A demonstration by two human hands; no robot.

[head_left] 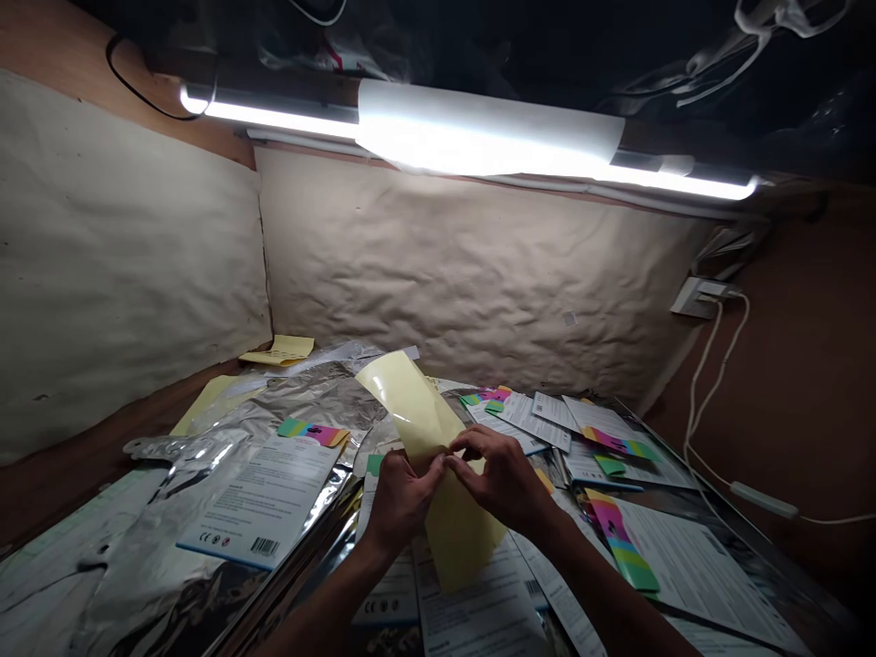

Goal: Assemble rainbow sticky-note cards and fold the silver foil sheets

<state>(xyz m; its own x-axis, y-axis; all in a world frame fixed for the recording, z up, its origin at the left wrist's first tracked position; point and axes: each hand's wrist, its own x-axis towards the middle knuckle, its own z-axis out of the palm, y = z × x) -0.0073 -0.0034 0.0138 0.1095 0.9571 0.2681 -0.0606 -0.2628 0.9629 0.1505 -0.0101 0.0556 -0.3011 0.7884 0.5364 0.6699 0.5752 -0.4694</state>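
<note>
Pale yellow sheet (pixel 428 456): one long, glossy, flexible strip, held upright over the pile, its upper end leaning away toward the wall and its lower end hanging toward the person.

Left hand (pixel 401 502): at the near-left side of the sheet, fingers curled inward, pinching the sheet.

Right hand (pixel 499 479): at the near-right side of the sheet, fingers bent and meeting those of the left hand, also pinching it. Both hands are nearly closed, with the sheet between them.

Printed leaflets (pixel 479 593): directly below and behind the sheet, overlapping, covered in small text.

Silver foil pouches (pixel 205 447): left of the sheet, crumpled and stacked, one bearing a white label with a barcode (pixel 264 547).

Multicoloured striped tabs (pixel 620 543): scattered right of the sheet and on the leaflets, more of them left of it.

Brown table (pixel 82 474): under the whole pile, showing at the far left.

Small yellow sheets (pixel 277 349): beyond the foil, left of the sheet, against the wall.

Crumpled beige paper (pixel 472 274): lining the wall behind the sheet.

Wall socket (pixel 694 297): far right of the sheet, with a white cable (pixel 702 383) trailing down.

Fluorescent tube light (pixel 274 117): above the sheet, along the top of the wall, partly wrapped in white paper.
</note>
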